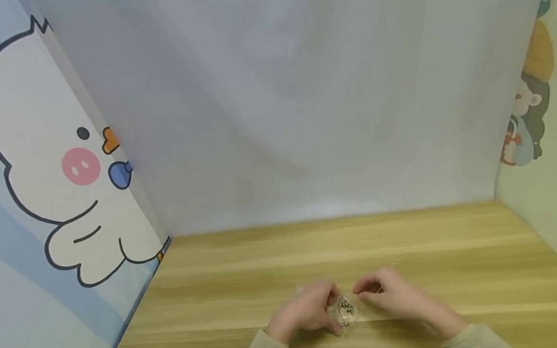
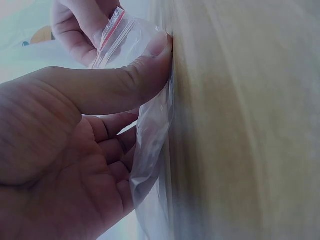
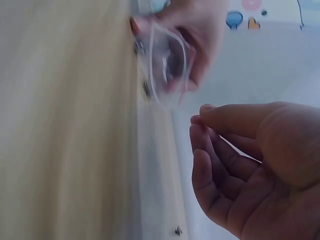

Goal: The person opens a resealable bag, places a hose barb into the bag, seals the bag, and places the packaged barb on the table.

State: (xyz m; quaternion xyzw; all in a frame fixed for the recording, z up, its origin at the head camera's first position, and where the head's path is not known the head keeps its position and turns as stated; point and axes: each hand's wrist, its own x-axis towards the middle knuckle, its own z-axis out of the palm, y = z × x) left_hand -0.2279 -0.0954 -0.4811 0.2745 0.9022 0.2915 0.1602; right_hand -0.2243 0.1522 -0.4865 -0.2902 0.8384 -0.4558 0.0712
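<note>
A clear plastic zip bag (image 1: pixel 337 315) is gripped by my left hand (image 1: pixel 310 308) just over the table. Small shiny metal pieces (image 1: pixel 347 306) show inside or beneath the clear plastic; their exact kind is too small to tell. The left wrist view shows my left thumb pressing on the bag (image 2: pixel 152 120), whose red zip line (image 2: pixel 116 27) is at the top. My right hand (image 1: pixel 393 294) is beside the bag's right edge. In the right wrist view, the right hand's thumb and fingertips (image 3: pixel 206 110) meet, apart from the bag's gaping mouth (image 3: pixel 167 65); anything tiny between them is hidden.
The wood-grain table (image 1: pixel 246 272) extends around both hands. A grey curtain (image 1: pixel 279 115) closes off the back, with printed walls on the left (image 1: pixel 33 152) and right (image 1: pixel 543 190). A small dark blurred thing (image 3: pixel 178 230) appears low in the right wrist view.
</note>
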